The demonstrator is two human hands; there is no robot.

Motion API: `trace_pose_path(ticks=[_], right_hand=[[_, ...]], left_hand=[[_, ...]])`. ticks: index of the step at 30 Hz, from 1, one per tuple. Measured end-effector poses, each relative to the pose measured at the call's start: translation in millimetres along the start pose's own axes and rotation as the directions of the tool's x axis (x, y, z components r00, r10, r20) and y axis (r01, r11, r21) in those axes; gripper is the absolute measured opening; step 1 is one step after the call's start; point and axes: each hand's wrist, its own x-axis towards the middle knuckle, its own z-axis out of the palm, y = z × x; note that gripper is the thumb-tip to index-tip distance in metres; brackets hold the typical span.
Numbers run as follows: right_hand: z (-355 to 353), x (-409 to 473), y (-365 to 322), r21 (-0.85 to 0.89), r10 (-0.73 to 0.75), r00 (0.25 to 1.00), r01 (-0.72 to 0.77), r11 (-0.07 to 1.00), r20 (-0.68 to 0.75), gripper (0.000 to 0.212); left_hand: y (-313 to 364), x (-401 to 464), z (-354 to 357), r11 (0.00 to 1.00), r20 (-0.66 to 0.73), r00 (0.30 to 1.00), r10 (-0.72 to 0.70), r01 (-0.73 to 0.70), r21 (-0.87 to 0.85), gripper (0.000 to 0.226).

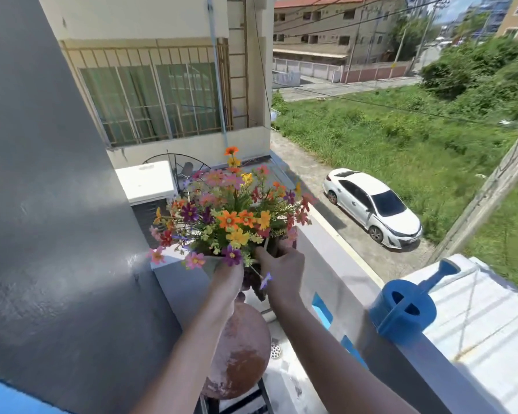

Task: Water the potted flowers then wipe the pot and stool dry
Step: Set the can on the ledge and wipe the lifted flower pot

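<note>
A pot of mixed orange, yellow, pink and purple flowers (pixel 231 213) is held up in the air above a round, rusty stool (pixel 240 351). My left hand (pixel 226 271) grips the pot's left side, partly hidden under the blooms. My right hand (pixel 280 265) grips its right rim. The dark pot (pixel 251 279) shows only between my hands. A blue watering can (pixel 401 306) stands on the balcony wall to the right, spout pointing away. No cloth is visible.
A grey wall (pixel 51 204) rises close on the left. The balcony parapet (pixel 326 264) runs diagonally on the right, with a drop to a street and a white car (pixel 371 204) beyond. A floor drain (pixel 275 351) lies beside the stool.
</note>
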Motion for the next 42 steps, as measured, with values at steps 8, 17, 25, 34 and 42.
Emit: trace_pose_path(ticks=[8,17,25,34,42], right_hand=[[-6.2,-4.5,-4.4,-0.046,0.004,0.998,-0.001,0.999,0.064,0.034],[-4.3,-13.7,-12.2,0.009,-0.028,0.986,0.027,1.000,0.166,0.025],[-16.0,29.6,-21.0,-0.106,-0.184,0.973,0.200,0.974,0.141,0.023],[-18.7,48.2,35.3,-0.248,-0.004,0.997,0.023,0.968,0.077,0.030],[-3.7,37.6,-16.5,-0.105,-0.180,0.963,0.204,0.973,0.201,0.032]], left_hand=[[-5.2,4.2,-3.7,0.991,0.044,0.999,0.021,-0.015,-0.130,0.020],[-0.7,9.5,-18.7,0.984,-0.021,0.999,-0.027,0.023,-0.174,0.029],[1.8,11.1,-41.3,0.962,0.222,0.974,0.034,0.028,-0.273,0.031],[0.9,8.4,-48.0,0.930,0.254,0.965,0.056,0.042,-0.366,0.031],[-14.3,9.2,-40.2,0.943,0.210,0.977,0.037,0.035,-0.332,0.033]])
